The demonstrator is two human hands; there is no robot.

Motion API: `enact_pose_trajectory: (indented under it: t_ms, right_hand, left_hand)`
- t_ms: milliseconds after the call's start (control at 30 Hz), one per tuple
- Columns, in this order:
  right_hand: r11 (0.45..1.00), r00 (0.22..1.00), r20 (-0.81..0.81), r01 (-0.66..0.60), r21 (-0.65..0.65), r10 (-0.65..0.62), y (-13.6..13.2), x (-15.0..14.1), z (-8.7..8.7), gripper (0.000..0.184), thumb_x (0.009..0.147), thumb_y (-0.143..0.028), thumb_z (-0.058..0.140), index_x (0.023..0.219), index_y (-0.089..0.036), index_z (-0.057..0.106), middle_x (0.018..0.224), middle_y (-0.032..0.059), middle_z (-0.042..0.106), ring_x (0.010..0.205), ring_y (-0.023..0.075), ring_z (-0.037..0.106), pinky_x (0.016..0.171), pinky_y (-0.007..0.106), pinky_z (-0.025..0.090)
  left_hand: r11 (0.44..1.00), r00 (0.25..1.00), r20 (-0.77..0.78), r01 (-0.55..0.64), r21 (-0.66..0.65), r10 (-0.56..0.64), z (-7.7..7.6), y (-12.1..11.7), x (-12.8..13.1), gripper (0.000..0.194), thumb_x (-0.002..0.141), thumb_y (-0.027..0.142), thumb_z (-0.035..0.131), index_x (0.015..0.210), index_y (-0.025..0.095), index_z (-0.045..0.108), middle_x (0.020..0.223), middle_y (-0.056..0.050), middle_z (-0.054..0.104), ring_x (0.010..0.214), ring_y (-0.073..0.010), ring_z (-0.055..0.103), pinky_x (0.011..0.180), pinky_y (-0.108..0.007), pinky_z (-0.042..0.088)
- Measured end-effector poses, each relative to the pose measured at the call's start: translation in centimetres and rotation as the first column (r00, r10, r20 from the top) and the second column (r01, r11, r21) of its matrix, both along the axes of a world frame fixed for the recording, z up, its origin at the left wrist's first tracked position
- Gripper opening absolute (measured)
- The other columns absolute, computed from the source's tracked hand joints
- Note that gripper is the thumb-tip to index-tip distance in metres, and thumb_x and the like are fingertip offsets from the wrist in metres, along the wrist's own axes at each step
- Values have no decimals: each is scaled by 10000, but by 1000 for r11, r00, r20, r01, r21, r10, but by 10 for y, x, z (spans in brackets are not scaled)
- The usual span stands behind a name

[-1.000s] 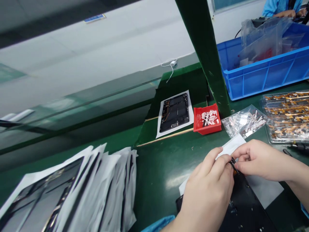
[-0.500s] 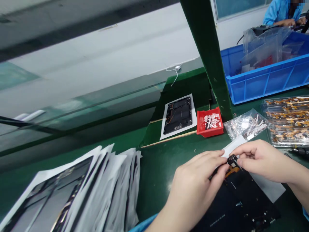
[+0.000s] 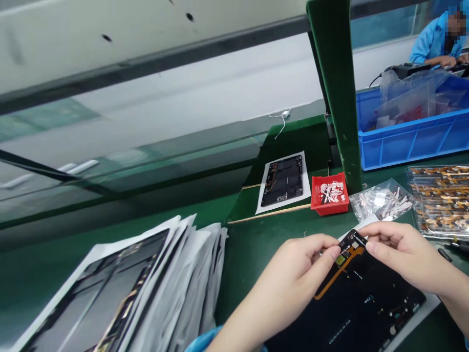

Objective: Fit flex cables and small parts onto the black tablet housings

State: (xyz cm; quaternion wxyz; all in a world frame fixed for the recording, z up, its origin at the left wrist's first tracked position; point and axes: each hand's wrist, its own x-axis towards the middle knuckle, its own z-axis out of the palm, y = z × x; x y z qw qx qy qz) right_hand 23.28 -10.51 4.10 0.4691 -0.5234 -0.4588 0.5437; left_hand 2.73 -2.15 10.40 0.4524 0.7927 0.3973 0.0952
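Observation:
In front of me lies a flat black tablet panel (image 3: 351, 303) with an orange flex cable (image 3: 339, 274) running along its upper left edge. White sheet shows beneath it at the right. My left hand (image 3: 304, 274) pinches the panel's upper left edge between thumb and fingers, beside the cable. On the other side of the top corner, my right hand (image 3: 406, 249) grips the edge with thumb and curled fingers. Small electronic parts sit at the corner between both hands. The panel's lower left part runs behind my left forearm and out of the frame.
At left stands a stack of similar panels (image 3: 117, 288) interleaved with white sheets. Another panel (image 3: 284, 181) lies farther back, near a red tray (image 3: 331, 208) of small strips, a clear bag (image 3: 384, 200), flex cables in a plastic tray (image 3: 439, 195) and a blue bin (image 3: 414, 144). A co-worker sits behind.
My left hand has drawn back from over the corner, uncovering the orange cable and more of the panel. Both hands still hold the corner edges. The camera view has shifted.

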Motion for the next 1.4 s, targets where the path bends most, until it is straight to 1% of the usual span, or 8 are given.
enact_pose_trajectory:
  t_ms: [167, 267, 400, 500, 667, 867, 1067, 1400]
  right_hand:
    - [1000, 998, -61, 16, -1, -16, -4, 13, -2, 405, 889, -486, 710, 1189, -213, 717, 940, 57, 744, 853, 202, 696, 763, 316, 563]
    - [998, 991, -123, 56, 5, -55, -4, 22, -5, 425, 867, -469, 745, 1213, -224, 710, 1033, 75, 758, 928, 232, 714, 836, 346, 576]
    - [974, 934, -276, 218, -58, -226, -3, 20, -9, 465, 858, -498, 743, 1205, -190, 705, 995, 106, 771, 839, 256, 733, 792, 388, 601]
    - [940, 902, -265, 323, -111, -341, -4, 18, -9, 445, 820, -515, 770, 1100, -172, 732, 902, 106, 772, 812, 281, 740, 716, 382, 610]
    - [905, 901, -121, 424, 37, -417, -6, 22, -10, 398, 801, -523, 774, 987, -172, 746, 867, 102, 761, 797, 283, 731, 708, 370, 606]
    - [875, 888, 46, 439, 204, -457, -11, 31, -20, 338, 752, -509, 808, 880, -199, 768, 808, 86, 746, 728, 255, 701, 654, 326, 596]
    - [860, 881, 24, 456, 228, -473, -15, 33, -25, 276, 749, -461, 824, 887, -227, 775, 811, 75, 749, 722, 253, 700, 652, 323, 591]
    - [850, 878, 33, 451, 273, -477, -16, 32, -31, 227, 777, -420, 820, 913, -244, 772, 843, 58, 751, 753, 237, 703, 689, 298, 587]
  left_hand:
    - [984, 977, 115, -178, -18, 178, 5, -6, -8, 300, 962, 429, 538, 968, 183, 711, 739, -11, 697, 603, -150, 616, 542, -211, 481]
    - [956, 916, 275, -275, -101, 293, -1, -8, -7, 286, 954, 442, 573, 1019, 182, 671, 842, -26, 716, 726, -169, 669, 647, -236, 535]
    - [901, 719, 559, -235, -365, 413, -21, -11, 6, 355, 965, 437, 567, 1221, 192, 551, 923, -48, 726, 813, -194, 701, 742, -298, 575]
    - [894, 652, 629, -191, -405, 424, -35, -14, 16, 462, 980, 394, 537, 1391, 196, 465, 868, -36, 708, 768, -178, 683, 749, -308, 571]
    - [952, 657, 702, -84, -295, 276, -40, -16, 13, 501, 969, 358, 553, 1434, 181, 505, 924, -68, 731, 791, -186, 679, 775, -324, 574]
    - [973, 717, 659, -185, -135, 228, -35, -23, 10, 340, 951, 360, 614, 1236, 176, 641, 902, -71, 743, 754, -174, 684, 679, -264, 573]
    - [978, 735, 647, -180, -102, 203, -31, -28, 9, 228, 963, 342, 603, 1093, 177, 692, 888, -62, 756, 750, -156, 686, 681, -227, 564]
    - [974, 717, 661, -203, -105, 220, -32, -31, 8, 228, 975, 358, 600, 1060, 172, 699, 842, -49, 735, 717, -135, 638, 652, -198, 524]
